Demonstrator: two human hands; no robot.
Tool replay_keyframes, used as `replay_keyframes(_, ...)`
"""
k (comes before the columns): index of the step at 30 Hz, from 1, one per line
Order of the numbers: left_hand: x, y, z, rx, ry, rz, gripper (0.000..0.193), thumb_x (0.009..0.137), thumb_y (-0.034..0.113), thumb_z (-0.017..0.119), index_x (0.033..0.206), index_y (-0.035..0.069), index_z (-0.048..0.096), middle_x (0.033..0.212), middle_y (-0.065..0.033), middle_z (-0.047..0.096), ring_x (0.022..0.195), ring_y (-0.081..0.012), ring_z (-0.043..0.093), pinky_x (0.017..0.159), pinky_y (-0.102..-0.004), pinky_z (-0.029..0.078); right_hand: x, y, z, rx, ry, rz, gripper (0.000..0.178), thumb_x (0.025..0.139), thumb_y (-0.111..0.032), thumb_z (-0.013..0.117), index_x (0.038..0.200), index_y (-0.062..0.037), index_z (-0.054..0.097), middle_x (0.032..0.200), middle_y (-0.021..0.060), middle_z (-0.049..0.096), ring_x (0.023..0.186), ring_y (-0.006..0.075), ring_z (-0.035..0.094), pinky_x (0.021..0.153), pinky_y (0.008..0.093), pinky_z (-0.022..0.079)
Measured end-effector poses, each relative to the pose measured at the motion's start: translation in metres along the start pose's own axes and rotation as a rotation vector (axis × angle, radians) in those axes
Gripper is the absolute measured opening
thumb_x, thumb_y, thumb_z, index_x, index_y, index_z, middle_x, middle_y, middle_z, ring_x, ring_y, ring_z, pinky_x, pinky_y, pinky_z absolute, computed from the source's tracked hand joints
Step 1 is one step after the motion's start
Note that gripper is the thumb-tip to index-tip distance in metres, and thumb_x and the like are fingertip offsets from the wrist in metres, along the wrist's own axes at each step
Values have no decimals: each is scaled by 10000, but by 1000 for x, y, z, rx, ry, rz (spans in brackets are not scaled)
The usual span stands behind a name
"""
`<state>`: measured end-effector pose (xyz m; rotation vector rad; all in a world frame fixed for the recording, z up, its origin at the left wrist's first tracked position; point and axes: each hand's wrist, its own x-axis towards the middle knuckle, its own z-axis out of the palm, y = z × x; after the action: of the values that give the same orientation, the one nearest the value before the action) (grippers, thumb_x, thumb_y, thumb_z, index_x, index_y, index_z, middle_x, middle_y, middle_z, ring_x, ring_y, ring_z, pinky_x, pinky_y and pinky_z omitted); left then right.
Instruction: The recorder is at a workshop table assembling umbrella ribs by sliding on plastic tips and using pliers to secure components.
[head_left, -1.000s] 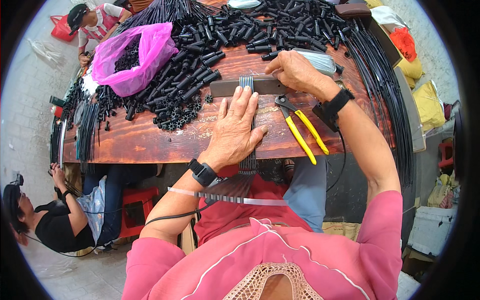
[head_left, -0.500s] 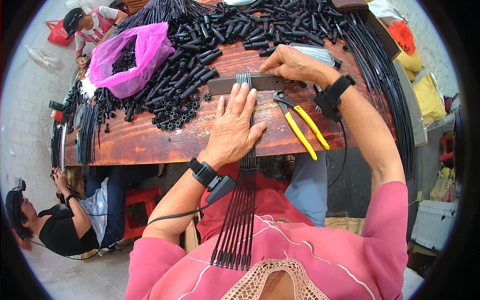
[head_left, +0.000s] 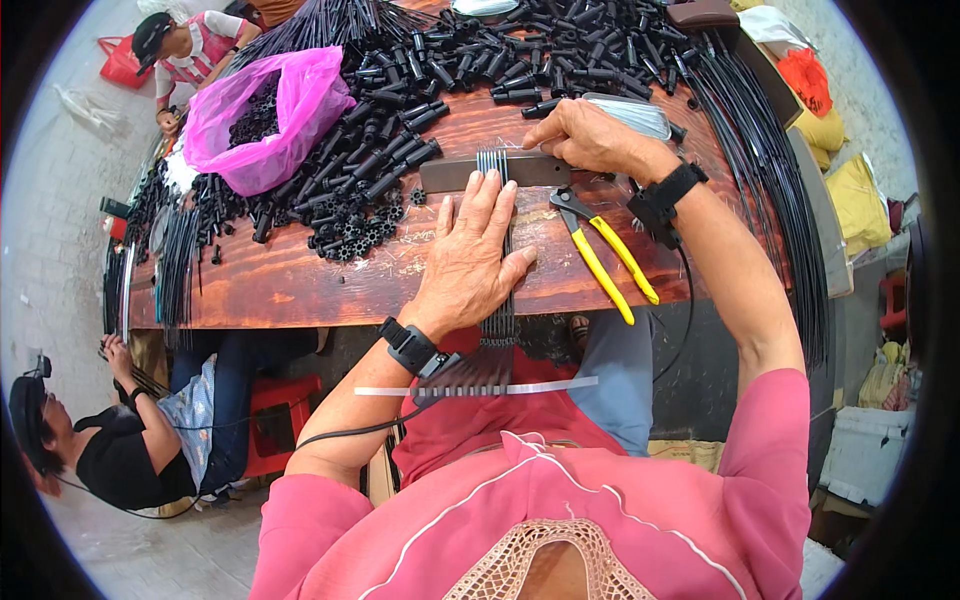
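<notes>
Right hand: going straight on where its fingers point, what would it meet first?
Probably the rods across the bar, just left of its fingers; depth is unclear, so perhaps the bar first.

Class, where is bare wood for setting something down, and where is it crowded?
On the table, bare wood shows at the near edge between the black rods at left and the left hand; a narrower strip separates that hand from the yellow-handled pliers. Crowded: the far side, heaped with black tubes, and around the pink bag.
</notes>
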<state>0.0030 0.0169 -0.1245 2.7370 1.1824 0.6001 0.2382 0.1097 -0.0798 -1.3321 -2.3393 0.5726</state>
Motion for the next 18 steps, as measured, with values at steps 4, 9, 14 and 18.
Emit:
replay_keyframes(4, 0, 0, 0, 11, -6, -7, 717, 917, 403, 557, 1467, 18, 305, 1525, -218, 258, 1445, -353, 195, 1152, -499, 174, 1, -1, 1, 15, -11, 16, 317, 780, 55, 588, 1074, -1, 694, 1013, 190, 704, 905, 255, 701, 802, 345, 546)
replay_keyframes(9, 0, -2, 4, 2, 25, -9, 731, 895, 439, 561, 1450, 19, 339, 1525, -205, 269, 1445, -339, 205, 1141, -535, 190, -1, -4, -2, -33, 7, 2, 326, 764, 48, 582, 1058, -23, 704, 954, 200, 705, 852, 254, 702, 758, 346, 541)
replay_keyframes(14, 1, 0, 0, 12, -4, -6, 698, 920, 400, 551, 1460, 21, 323, 1523, -221, 262, 1444, -357, 192, 1150, -496, 178, -2, 2, 0, -36, 49, -56, 312, 754, 28, 595, 1039, -27, 710, 897, 213, 697, 774, 284, 684, 708, 368, 524)
replay_keyframes(18, 0, -1, 1, 11, 2, 4, 699, 917, 395, 559, 1464, 31, 322, 1524, -219, 261, 1445, -358, 192, 1151, -493, 176, 1, 3, 4, -97, 99, -119, 304, 751, 8, 605, 1034, -29, 711, 851, 207, 694, 731, 323, 657, 684, 381, 508)
